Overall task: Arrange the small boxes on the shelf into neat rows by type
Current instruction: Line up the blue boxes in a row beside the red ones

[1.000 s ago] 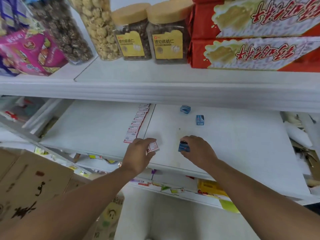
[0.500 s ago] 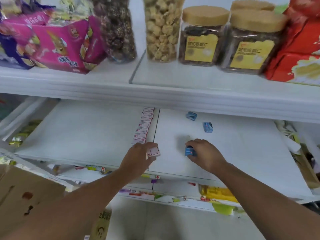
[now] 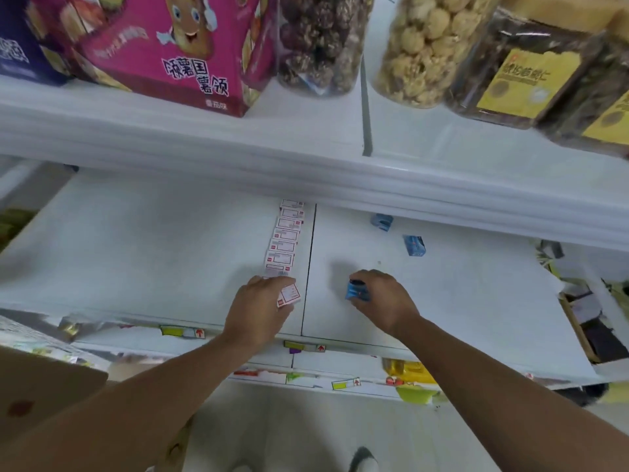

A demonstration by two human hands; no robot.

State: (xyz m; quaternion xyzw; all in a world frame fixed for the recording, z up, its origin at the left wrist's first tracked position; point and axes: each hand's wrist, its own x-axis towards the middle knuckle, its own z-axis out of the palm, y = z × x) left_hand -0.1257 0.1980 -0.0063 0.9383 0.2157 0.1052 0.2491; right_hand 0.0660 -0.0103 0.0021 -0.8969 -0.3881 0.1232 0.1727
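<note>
We are reaching into a white shelf [image 3: 136, 253] with both hands. Our left hand [image 3: 258, 310] pinches a small white box [image 3: 289, 296] with a red mark, holding it at the near end of a row of white boxes [image 3: 285, 238] that runs front to back just left of the seam [image 3: 309, 267] between the two shelf panels. The held box is tilted a little and sits just in front of the row's nearest box, close to it; we cannot tell whether it touches. Our right hand [image 3: 381, 301] has its fingers curled round a small blue box [image 3: 356, 290], gripping it low over the right panel near the front edge; whether the box rests on the shelf we cannot tell.

Farther back on the right panel lie two more blue boxes, apart from each other and not lined up: one blue box [image 3: 414, 245] in the open and another blue box [image 3: 382, 222] close under the lip of the upper shelf [image 3: 306, 158].

On the upper shelf stand a pink snack box [image 3: 177, 52], a jar of dark nuts [image 3: 320, 42], a jar of pale puffs [image 3: 429, 46] and a jar with a yellow label [image 3: 531, 69]. Price tags [image 3: 306, 346] run along the front rails of the shelves. A cardboard carton [image 3: 41, 386] shows at lower left, and at the far right a tray of loose papers [image 3: 592, 318] sits beside the shelf.
</note>
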